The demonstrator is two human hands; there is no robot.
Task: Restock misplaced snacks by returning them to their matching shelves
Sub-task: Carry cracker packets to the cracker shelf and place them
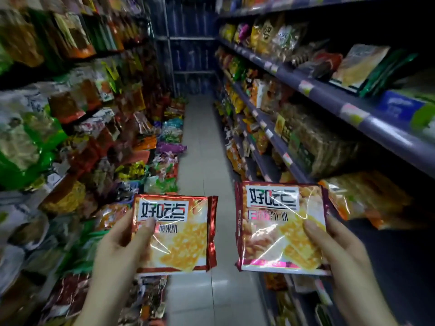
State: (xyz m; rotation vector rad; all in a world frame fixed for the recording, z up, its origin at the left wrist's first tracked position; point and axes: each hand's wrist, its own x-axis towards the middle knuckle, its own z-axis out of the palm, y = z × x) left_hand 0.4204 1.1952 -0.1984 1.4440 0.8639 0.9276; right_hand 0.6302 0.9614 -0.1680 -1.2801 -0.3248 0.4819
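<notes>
Blurred snack bags crowd the left shelves (70, 109), their labels unreadable, and the right shelves (329, 95) fade into dark across the narrow tiled aisle (202, 142). Over the aisle, the left hand (117, 250) grips a red-edged cracker pack (176, 234), thumb across its front. Just beside it, apart, the right hand (339, 252) holds a pink-edged cracker pack (280, 227) likewise, fingers hidden behind.

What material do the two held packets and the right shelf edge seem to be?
Left packet and right packet: glossy plastic film, probably; bright glare streaks and crimped side seams. Right shelf edge: painted metal perhaps, smooth blue-grey with a soft sheen; uncertain.
</notes>
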